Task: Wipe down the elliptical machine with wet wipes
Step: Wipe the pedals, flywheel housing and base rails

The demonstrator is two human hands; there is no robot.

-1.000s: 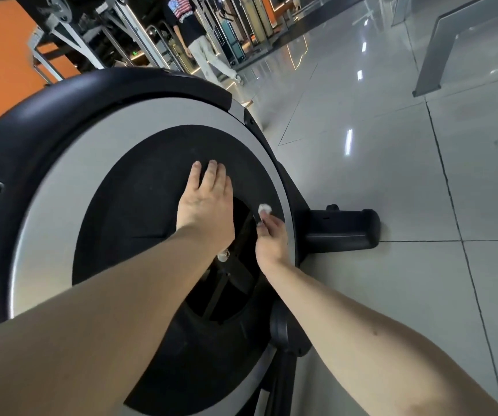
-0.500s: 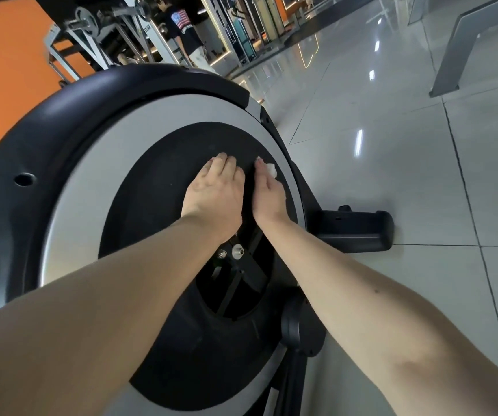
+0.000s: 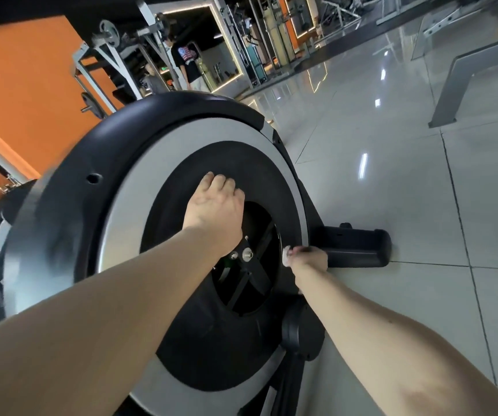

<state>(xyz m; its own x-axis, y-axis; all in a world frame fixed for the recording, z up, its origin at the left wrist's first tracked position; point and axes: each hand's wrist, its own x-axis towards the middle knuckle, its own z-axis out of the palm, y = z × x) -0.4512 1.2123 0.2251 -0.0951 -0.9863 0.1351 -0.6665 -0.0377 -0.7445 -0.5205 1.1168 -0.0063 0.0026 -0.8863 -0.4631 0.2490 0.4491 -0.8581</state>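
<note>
The elliptical machine's round flywheel housing (image 3: 121,211) fills the left and middle of the head view: black shell, silver ring, black inner disc with an open hub showing crank arms and bolts. My left hand (image 3: 214,210) rests on the black inner disc just above the hub, fingers bent against the surface. My right hand (image 3: 307,259) is at the disc's right rim, beside the silver ring, and grips a small crumpled white wet wipe (image 3: 286,256) that pokes out on its left side.
A black stabiliser foot (image 3: 358,246) sticks out to the right on the glossy tiled floor (image 3: 392,181). A grey metal frame (image 3: 464,82) stands at the far right. Behind the machine are weight racks and a person (image 3: 187,64) standing near an orange wall (image 3: 25,85).
My right hand with the wipe has slid from the upper part of the disc down along its right rim. My left hand has stayed above the hub. The view has tilted up.
</note>
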